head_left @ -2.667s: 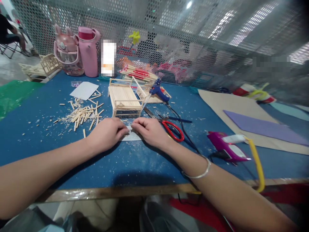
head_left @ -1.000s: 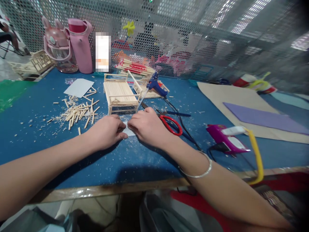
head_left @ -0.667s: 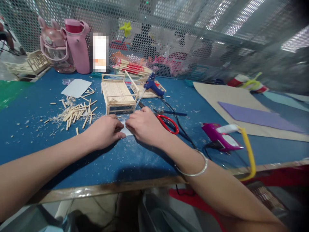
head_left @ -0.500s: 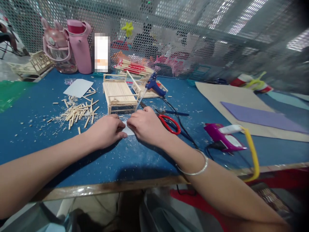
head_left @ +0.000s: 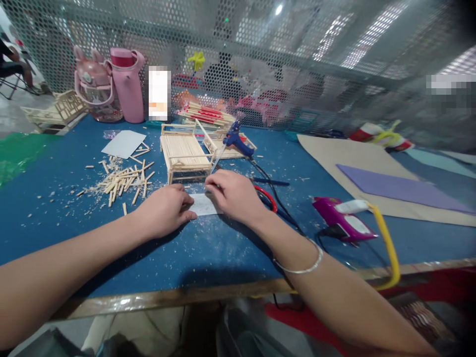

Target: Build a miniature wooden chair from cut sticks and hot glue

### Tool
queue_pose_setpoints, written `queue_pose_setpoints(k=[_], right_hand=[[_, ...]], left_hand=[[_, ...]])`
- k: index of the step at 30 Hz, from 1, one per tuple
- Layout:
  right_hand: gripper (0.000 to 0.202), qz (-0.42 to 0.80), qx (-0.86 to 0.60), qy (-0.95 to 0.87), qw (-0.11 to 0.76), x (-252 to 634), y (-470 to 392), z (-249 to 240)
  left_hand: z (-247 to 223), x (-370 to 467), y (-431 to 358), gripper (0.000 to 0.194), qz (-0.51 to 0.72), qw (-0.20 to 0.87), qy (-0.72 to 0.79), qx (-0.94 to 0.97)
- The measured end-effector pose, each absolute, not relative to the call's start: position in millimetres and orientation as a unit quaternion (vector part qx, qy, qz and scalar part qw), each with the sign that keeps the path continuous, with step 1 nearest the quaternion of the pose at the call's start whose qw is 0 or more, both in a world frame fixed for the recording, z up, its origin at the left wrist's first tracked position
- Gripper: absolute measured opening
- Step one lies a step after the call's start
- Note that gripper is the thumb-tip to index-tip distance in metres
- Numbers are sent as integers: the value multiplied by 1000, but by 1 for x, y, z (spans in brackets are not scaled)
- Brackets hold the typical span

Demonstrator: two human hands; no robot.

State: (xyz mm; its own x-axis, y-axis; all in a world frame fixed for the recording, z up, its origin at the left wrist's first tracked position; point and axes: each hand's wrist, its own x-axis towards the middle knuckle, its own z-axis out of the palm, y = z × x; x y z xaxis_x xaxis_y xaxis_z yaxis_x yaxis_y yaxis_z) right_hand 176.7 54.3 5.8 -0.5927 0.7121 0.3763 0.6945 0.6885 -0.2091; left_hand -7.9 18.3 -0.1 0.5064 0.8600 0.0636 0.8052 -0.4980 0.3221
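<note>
A small white strip of paper (head_left: 204,204) lies on the blue table between my two hands. My left hand (head_left: 163,210) is closed at its left end, thumb and fingers on the edge. My right hand (head_left: 238,194) has curled fingers over the right end, and its fingertips are partly hidden. Just behind the hands stands a miniature bed frame of thin wooden sticks (head_left: 188,151). A blue hot glue gun (head_left: 238,140) rests behind it to the right, nozzle pointing down. Red-handled scissors (head_left: 270,197) lie partly hidden behind my right hand.
Cut stick pieces (head_left: 124,181) and crumbs are scattered left, beside a white card (head_left: 124,144). Pink bottles (head_left: 127,91) stand at the back by the mesh panel. A purple device (head_left: 344,218) with a yellow strap, a beige sheet (head_left: 320,153) and a purple foam sheet (head_left: 394,186) lie right.
My right hand has shifted a little to the right, away from my left hand, and more of the paper strip shows between them. The view has tilted up slightly.
</note>
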Motion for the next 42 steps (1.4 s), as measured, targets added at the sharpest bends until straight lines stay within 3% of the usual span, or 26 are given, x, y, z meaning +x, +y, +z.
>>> queue_pose_setpoints(k=[3, 7, 15, 20, 28, 31, 33, 37, 39, 42], right_hand=[[12, 138, -399, -837, 347, 180, 53, 8], [6, 266, -382, -798, 382, 178, 46, 5], [7, 246, -303, -869, 305, 174, 34, 6], [13, 193, -309, -878, 310, 174, 30, 3], [9, 154, -250, -881, 370, 176, 37, 6], [11, 136, -240, -881, 384, 179, 38, 7], [13, 127, -253, -886, 367, 180, 40, 8], [14, 81, -291, -930, 208, 182, 47, 5], [16, 47, -297, -943, 144, 181, 49, 1], [21, -20, -310, -941, 131, 180, 48, -2]], left_hand=[[3, -10, 14, 24, 152, 154, 491, 844], [9, -13, 8, 23, 269, 197, 527, 782], [9, -7, 1, 29, 337, 422, 508, 671], [8, -8, 1, 31, 277, 440, 539, 662], [9, -7, 4, 31, 346, 524, 491, 604], [9, -8, 4, 32, 339, 496, 492, 630], [9, -10, 4, 28, 323, 415, 503, 685], [4, -12, 5, 45, 237, 220, 504, 801], [0, -11, 7, 48, 193, 190, 503, 821], [-3, -9, 8, 50, 161, 175, 511, 826]])
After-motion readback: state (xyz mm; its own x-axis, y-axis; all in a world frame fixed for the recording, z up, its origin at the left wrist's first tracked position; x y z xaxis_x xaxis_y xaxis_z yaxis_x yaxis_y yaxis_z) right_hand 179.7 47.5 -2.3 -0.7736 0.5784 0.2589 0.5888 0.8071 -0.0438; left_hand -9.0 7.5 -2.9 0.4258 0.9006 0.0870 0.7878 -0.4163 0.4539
